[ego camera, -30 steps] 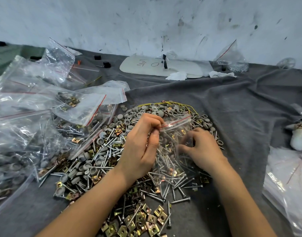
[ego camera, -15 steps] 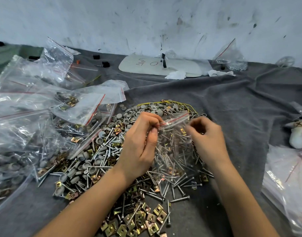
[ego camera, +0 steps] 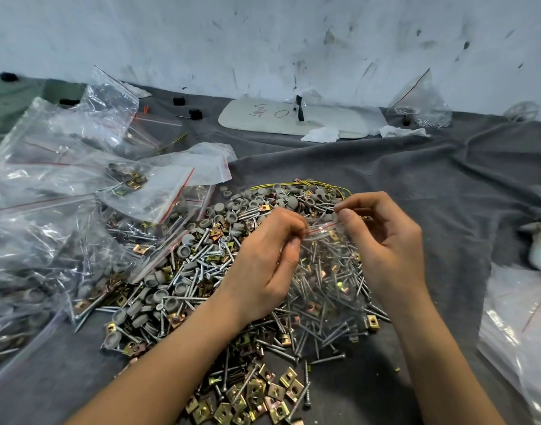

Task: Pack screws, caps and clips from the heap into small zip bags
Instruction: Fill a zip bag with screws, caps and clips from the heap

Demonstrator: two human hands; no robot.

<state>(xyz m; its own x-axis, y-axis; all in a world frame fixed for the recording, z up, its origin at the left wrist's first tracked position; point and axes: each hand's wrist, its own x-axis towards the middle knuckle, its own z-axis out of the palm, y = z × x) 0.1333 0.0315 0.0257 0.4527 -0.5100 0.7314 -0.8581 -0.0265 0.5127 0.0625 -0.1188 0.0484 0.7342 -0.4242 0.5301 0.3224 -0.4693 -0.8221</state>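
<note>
A heap (ego camera: pixel 202 271) of silver screws, grey round caps and brass square clips lies on the grey cloth in the middle. Over its right side I hold a small clear zip bag (ego camera: pixel 327 271) with a red strip along its top edge. My left hand (ego camera: pixel 263 265) pinches the top left corner of the bag. My right hand (ego camera: pixel 382 240) pinches the top right corner between thumb and fingers. The bag hangs down between both hands, and screws show through it; whether they lie inside it or under it I cannot tell.
Filled zip bags (ego camera: pixel 48 216) pile up on the left. Empty clear bags (ego camera: pixel 520 326) lie at the right edge. A white board (ego camera: pixel 293 121) and tissue sit by the wall, with a bag (ego camera: pixel 422 102) of small parts at the back right.
My right hand has risen from the middle of the bag's side to its top right corner and now pinches the strip. My left hand keeps its pinch.
</note>
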